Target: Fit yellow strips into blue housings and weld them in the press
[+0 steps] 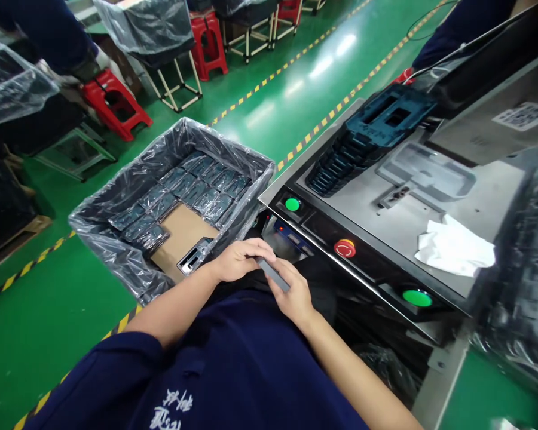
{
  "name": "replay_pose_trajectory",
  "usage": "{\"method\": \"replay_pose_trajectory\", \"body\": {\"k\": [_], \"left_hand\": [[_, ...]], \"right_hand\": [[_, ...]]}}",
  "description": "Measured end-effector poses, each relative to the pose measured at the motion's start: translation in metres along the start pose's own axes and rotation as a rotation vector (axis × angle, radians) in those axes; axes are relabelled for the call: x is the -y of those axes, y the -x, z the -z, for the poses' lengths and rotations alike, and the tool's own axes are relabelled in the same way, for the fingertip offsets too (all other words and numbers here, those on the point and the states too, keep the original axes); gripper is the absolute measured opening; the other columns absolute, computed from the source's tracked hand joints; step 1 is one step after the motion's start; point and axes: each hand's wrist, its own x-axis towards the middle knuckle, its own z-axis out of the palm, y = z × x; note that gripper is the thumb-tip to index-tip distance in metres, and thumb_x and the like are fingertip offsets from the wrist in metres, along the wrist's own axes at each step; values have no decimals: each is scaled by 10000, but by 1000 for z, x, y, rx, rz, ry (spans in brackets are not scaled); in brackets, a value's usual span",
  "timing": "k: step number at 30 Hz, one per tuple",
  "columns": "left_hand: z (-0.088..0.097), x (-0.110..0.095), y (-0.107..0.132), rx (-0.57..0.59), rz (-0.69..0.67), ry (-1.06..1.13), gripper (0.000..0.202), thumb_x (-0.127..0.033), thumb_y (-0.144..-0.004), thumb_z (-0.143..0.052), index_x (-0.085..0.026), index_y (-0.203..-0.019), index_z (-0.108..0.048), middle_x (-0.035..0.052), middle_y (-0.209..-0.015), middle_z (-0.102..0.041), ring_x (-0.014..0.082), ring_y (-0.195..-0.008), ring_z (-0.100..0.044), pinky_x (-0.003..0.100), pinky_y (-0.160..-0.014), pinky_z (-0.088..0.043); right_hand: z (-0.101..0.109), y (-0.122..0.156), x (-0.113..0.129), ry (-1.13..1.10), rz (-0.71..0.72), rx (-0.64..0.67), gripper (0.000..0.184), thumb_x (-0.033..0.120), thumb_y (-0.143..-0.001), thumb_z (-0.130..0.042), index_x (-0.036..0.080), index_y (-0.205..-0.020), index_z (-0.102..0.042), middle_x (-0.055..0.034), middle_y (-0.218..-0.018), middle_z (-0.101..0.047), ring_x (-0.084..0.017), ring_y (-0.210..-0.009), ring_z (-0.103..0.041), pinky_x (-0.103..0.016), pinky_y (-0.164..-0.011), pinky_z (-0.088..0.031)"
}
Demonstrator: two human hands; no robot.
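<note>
A thin dark grey flat piece (273, 275) is held between both hands in front of my chest, seen mostly edge-on. My left hand (241, 260) closes on its upper left end, the fingers bent over it. On the other end, my right hand (295, 294) grips it between thumb and fingers. Beside my left forearm stands a bin (103, 251) lined with clear plastic. Inside it are several wrapped dark parts (195, 188) in rows, a brown cardboard sheet (179, 227) and one unwrapped black frame-like part (194, 255).
At right is a metal workstation with green buttons (416, 298), a red stop button (345, 248), a stack of dark plastic parts (367, 134), a fixture (425, 173) and a white cloth (455, 246). Red stools (116, 104) and other people are farther off.
</note>
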Motion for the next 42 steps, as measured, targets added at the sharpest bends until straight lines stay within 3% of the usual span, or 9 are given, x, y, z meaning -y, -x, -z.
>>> {"method": "replay_pose_trajectory", "body": {"k": [7,12,15,18,24,31,35,38,42], "left_hand": [[-4,-3,0,8,-11,-70,231,-355,-896,-626,-214,-1009,-770,114,-1081,-686,214,-1040,-637,362,-965,-479],[-11,-20,-2,87,68,-127,523,-344,-818,-720,-223,-1318,-625,131,-1235,-651,222,-997,-639,336,-862,-517],[-15,-26,-2,172,102,-139,504,-307,-808,-722,-227,-1298,-638,140,-1323,-599,192,-932,-638,325,-838,-522],[-16,-27,-2,161,125,-176,445,-314,-794,-735,-211,-1223,-676,139,-1299,-603,179,-905,-636,323,-838,-523],[-18,-22,3,127,63,-279,210,-330,-729,-801,-176,-850,-729,105,-1086,-699,233,-1057,-639,355,-977,-472],[-24,-15,14,117,51,-352,82,-265,-771,-750,-221,-839,-764,83,-1120,-704,222,-1064,-650,356,-988,-476],[-25,-16,14,120,55,-366,81,-277,-770,-748,-230,-835,-765,82,-1131,-700,227,-1073,-641,374,-997,-473],[-27,-18,11,80,102,-270,132,-313,-778,-747,-197,-841,-749,97,-1098,-690,218,-1018,-647,353,-934,-499],[-31,-17,5,-66,362,64,317,-404,-842,-665,-138,-1009,-706,77,-918,-667,139,-727,-626,293,-685,-535]], "right_hand": [[-1,1,-3,-84,-114,-28,291,232,-864,-605,224,-1142,-689,-92,-1165,-691,-250,-1080,-653,-412,-977,-520],[-1,-4,0,-535,-441,10,281,416,-917,-548,220,-1056,-695,-64,-962,-728,-232,-845,-687,-390,-783,-570],[0,-6,1,-708,-500,33,239,433,-857,-637,213,-915,-708,-55,-924,-724,-231,-838,-679,-375,-765,-568],[-1,-6,-3,-623,-467,26,242,434,-845,-653,202,-878,-712,-62,-939,-726,-237,-872,-678,-385,-807,-563],[0,-3,-18,-173,-311,-89,299,381,-951,-502,232,-1144,-675,-77,-1133,-711,-228,-1050,-662,-413,-965,-512],[8,-9,-18,-19,-171,-143,279,322,-952,-480,261,-1132,-685,-64,-1132,-716,-220,-1064,-659,-409,-962,-523],[10,-12,-16,-50,-194,-133,291,332,-951,-469,264,-1127,-691,-62,-1149,-709,-221,-1087,-650,-409,-985,-509],[8,-13,-11,-213,-307,-70,275,401,-924,-528,241,-1048,-713,-65,-1085,-721,-234,-1044,-661,-410,-960,-516],[3,-9,2,-760,-596,241,365,520,-802,-678,177,-925,-704,-59,-852,-719,-228,-798,-690,-389,-759,-574]]}}
